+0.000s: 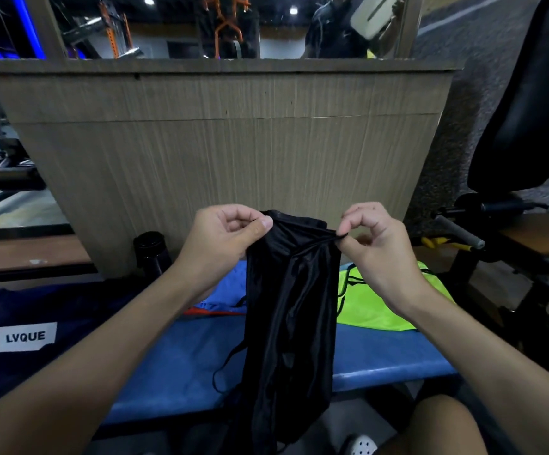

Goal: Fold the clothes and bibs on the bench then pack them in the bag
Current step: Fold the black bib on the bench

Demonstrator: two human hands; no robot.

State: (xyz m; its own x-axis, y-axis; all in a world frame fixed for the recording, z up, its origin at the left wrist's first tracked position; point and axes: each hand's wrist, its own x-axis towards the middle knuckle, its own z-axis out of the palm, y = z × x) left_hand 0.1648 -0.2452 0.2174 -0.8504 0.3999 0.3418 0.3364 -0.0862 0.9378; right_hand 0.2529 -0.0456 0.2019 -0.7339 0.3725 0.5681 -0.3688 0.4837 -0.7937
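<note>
A black drawstring bag (291,323) hangs upright above the blue bench (181,362). My left hand (223,238) pinches the left side of its gathered top edge. My right hand (374,244) pinches the black cord at the right side of the opening. A loop of cord dangles at the bag's lower left. Behind the bag on the bench lie a neon yellow-green bib (374,303) with black trim and a blue garment (227,290) with an orange edge. The bag's mouth looks nearly closed; its inside is hidden.
A dark navy cloth (36,320) with a white "LVQUE" label (25,336) lies on the left. A black bottle (151,251) stands against the wooden panel (227,152) behind the bench. Black gym equipment (512,224) is at the right. A white shoe (361,444) shows below.
</note>
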